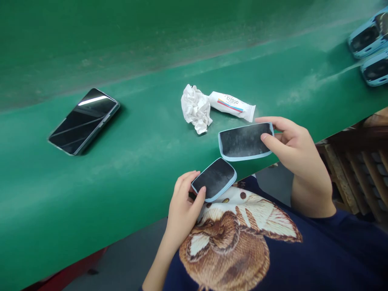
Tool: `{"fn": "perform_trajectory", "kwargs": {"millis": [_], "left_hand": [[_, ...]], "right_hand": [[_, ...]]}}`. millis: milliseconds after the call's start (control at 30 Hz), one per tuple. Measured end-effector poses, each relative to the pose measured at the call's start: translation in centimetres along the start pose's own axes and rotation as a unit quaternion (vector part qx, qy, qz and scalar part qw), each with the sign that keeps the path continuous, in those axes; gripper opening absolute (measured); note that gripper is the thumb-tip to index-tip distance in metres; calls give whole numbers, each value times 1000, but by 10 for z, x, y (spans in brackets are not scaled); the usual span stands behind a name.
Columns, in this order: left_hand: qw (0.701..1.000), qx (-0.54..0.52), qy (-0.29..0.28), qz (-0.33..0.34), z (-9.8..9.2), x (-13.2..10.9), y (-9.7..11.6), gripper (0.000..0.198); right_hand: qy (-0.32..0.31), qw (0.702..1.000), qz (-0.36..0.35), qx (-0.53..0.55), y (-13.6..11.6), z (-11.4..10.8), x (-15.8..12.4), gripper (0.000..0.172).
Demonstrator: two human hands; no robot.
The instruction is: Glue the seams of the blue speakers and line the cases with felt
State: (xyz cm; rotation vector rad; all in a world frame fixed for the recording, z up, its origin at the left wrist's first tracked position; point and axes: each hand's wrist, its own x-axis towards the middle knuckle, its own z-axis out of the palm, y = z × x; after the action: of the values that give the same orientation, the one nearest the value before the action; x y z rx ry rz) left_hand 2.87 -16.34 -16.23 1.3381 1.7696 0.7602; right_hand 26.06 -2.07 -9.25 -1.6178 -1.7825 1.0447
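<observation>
My left hand (184,207) is closed on a small rounded panel (215,178), black-faced with a light-blue rim, thumb on its face and fingers behind. It tilts near the table's front edge, close to my shirt. My right hand (292,145) pinches the right end of a longer black panel (245,141), also rimmed in light blue, between thumb and fingers. Hazy pale smudges mark its face. The two panels nearly meet at their near corners; whether they touch I cannot tell. Just beyond the longer panel lies a white glue tube (227,104) marked D7000.
A crumpled white tissue (195,107) rests against the tube's left end. Farther left, a dark smartphone (86,121) lies on the green table (136,161). Several light-blue and black casings (368,42) stand at the far right. Beyond the right edge is a wooden slatted structure (357,169).
</observation>
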Motion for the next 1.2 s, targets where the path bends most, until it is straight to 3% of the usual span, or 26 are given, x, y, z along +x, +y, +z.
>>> {"fn": "perform_trajectory", "kwargs": {"millis": [133, 333, 467, 600, 800, 1033, 1200], "left_hand": [[1000, -17, -3, -23, 0, -1, 0, 32], [986, -115, 16, -116, -6, -14, -7, 41], [968, -175, -29, -175, -9, -22, -9, 51], [956, -207, -62, -197, -8, -21, -9, 62], [969, -132, -112, -178, -8, -12, -6, 62], [971, -119, -120, -171, -7, -9, -4, 53], [970, -118, -125, -171, -7, -10, -3, 51]], "right_hand": [[-52, 996, -55, -38, -8, 13, -8, 32], [-169, 977, -106, -73, -18, 33, -22, 36], [-207, 967, -124, -82, -15, 43, -25, 38], [-229, 961, -122, -97, -11, 50, -26, 39], [-234, 950, -123, -164, -11, 51, -29, 39], [-246, 943, -143, -172, -7, 44, -30, 42], [-245, 943, -138, -177, -3, 46, -30, 56]]}}
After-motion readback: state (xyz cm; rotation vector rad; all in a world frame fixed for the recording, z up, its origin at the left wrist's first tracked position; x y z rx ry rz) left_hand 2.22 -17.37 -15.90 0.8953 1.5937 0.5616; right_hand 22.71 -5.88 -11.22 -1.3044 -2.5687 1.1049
